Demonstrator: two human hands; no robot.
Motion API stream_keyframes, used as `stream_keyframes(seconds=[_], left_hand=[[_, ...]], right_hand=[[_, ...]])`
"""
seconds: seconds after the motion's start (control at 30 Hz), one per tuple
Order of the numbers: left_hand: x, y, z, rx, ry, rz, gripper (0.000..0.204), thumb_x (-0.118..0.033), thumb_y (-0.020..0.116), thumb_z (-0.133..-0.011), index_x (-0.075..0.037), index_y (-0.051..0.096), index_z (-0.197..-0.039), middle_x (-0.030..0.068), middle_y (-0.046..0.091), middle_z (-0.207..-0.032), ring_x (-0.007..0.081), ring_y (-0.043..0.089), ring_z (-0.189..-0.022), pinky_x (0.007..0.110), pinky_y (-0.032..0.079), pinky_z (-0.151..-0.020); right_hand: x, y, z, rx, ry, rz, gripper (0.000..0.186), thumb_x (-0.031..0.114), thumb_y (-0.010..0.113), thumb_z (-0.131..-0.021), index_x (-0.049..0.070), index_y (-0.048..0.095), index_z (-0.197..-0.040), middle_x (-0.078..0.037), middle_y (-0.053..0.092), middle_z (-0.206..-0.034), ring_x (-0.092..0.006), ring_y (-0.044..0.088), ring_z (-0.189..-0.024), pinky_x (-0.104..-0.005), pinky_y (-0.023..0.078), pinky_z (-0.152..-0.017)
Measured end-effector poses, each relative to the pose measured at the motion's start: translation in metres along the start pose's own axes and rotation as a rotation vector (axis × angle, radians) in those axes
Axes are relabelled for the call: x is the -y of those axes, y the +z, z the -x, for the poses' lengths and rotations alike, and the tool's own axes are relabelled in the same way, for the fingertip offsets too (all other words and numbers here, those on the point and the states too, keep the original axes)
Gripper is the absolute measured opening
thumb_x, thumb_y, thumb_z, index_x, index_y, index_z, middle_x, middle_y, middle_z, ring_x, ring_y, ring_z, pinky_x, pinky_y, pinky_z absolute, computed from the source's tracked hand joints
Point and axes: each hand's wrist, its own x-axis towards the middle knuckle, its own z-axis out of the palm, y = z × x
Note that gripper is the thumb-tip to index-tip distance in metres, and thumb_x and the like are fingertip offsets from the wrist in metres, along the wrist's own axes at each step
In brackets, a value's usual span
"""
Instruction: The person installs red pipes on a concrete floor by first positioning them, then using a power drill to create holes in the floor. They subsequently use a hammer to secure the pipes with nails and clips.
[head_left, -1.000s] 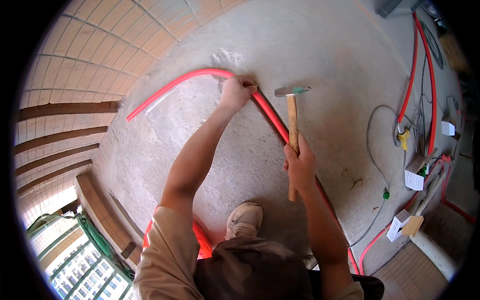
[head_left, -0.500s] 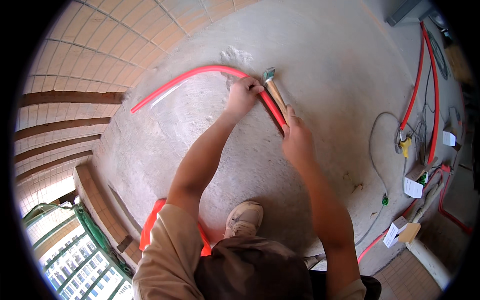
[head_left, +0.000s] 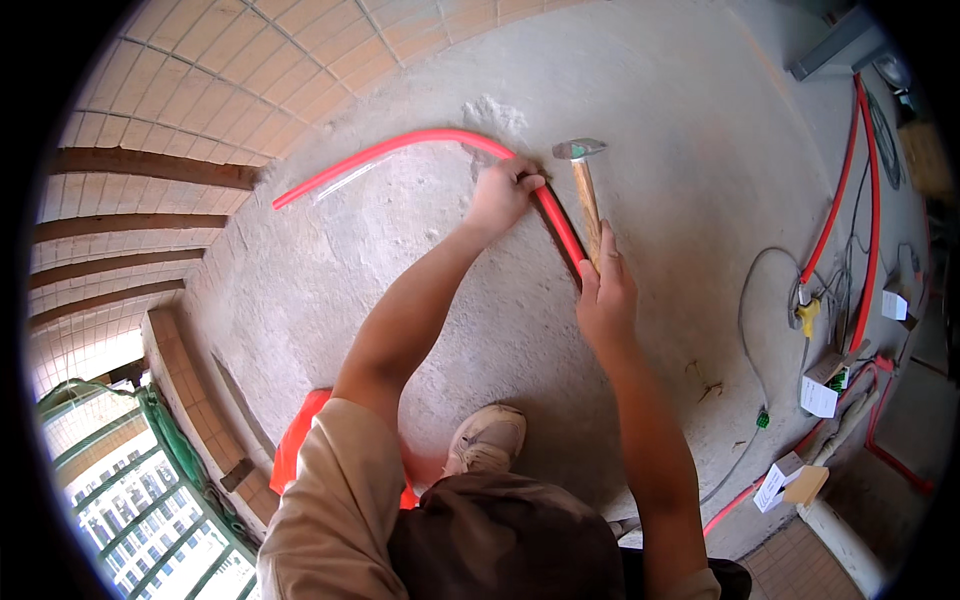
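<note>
A red flexible pipe [head_left: 385, 148] curves over the rough grey concrete surface [head_left: 390, 255]. My left hand [head_left: 503, 197] is closed at the pipe's bend, thumb and fingers pressed together over it; any small thing between the fingertips is hidden. Just right of it, my right hand [head_left: 607, 292] grips the wooden handle of a hammer [head_left: 583, 185], whose metal head is up and away from my left hand. The lower end of the pipe runs along a dark groove [head_left: 556, 232] and passes close to my right fingers.
Tiled wall [head_left: 230, 70] borders the far left. An orange-red object [head_left: 300, 435] lies by my left sleeve, near my shoe [head_left: 488, 438]. At the right are red pipes [head_left: 868, 210], cables, a yellow connector [head_left: 808, 315], and white-labelled boxes [head_left: 818, 398]. Green netting [head_left: 175, 440] hangs lower left.
The hammer head has swung away from my left hand, to the right, and the handle stands more upright. My left hand stays at the pipe while the view shifts slightly.
</note>
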Motion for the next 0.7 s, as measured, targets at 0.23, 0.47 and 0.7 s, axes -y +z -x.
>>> stream_keyframes(seconds=[0.23, 0.47, 0.7], left_hand=[[0.001, -0.032, -0.017, -0.268, 0.122, -0.495, 0.039, -0.018, 0.08, -0.079, -0.005, 0.071, -0.115, 0.0163, 0.053, -0.119, 0.0352, 0.055, -0.11, 0.042, 0.05, -0.091], [0.012, -0.034, -0.023, -0.265, 0.17, -0.409, 0.04, -0.02, 0.081, -0.079, -0.005, 0.072, -0.114, 0.0155, 0.054, -0.117, 0.0328, 0.057, -0.108, 0.041, 0.051, -0.09], [0.014, -0.053, -0.039, -0.131, 0.198, -0.571, 0.038, -0.026, 0.084, -0.073, -0.007, 0.076, -0.105, 0.0108, 0.061, -0.111, 0.031, 0.056, -0.111, 0.04, 0.05, -0.093]], right_hand=[[-0.004, 0.017, 0.021, -0.061, -0.037, -0.023, 0.062, 0.001, 0.059, -0.095, 0.002, 0.035, -0.152, -0.025, 0.062, -0.107, -0.0447, 0.063, -0.095, -0.0487, 0.052, -0.079], [0.001, 0.009, 0.004, 0.031, -0.007, 0.087, 0.062, 0.001, 0.06, -0.095, 0.003, 0.037, -0.152, -0.023, 0.062, -0.102, -0.0409, 0.065, -0.088, -0.0456, 0.054, -0.075], [0.005, -0.006, 0.018, -0.111, -0.155, 0.022, 0.056, 0.004, 0.059, -0.096, -0.002, 0.041, -0.149, -0.023, 0.063, -0.107, -0.04, 0.065, -0.093, -0.0437, 0.054, -0.076]])
